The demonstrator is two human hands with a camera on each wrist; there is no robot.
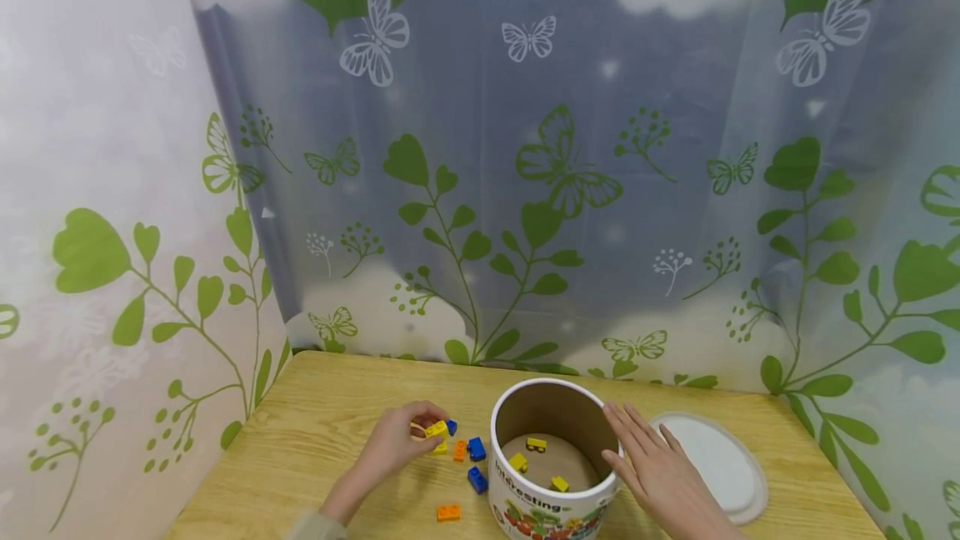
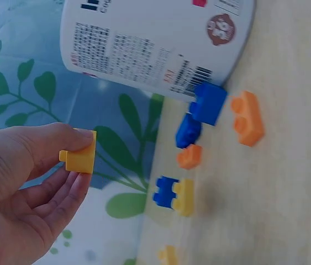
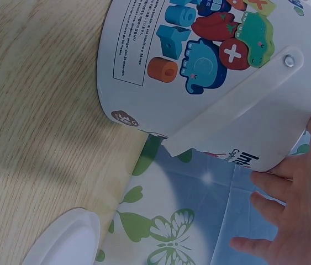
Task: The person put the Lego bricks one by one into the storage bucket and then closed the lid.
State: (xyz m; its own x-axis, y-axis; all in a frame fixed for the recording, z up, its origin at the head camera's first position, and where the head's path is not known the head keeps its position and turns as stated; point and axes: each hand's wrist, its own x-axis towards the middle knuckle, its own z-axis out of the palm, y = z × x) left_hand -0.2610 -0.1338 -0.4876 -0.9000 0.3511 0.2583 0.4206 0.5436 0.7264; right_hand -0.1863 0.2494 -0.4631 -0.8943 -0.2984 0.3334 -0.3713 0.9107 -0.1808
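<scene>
While left fingers (image 2: 69,201) pinch a yellow brick (image 2: 82,159), others (image 2: 249,118) lie nearby.

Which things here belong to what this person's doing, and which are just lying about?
Likely part of the job:
yellow brick pinched by the left fingers
bucket
yellow bricks inside it
loose blue bricks
loose orange bricks

Likely just lying about, or background:
white lid
patterned backdrop
</scene>
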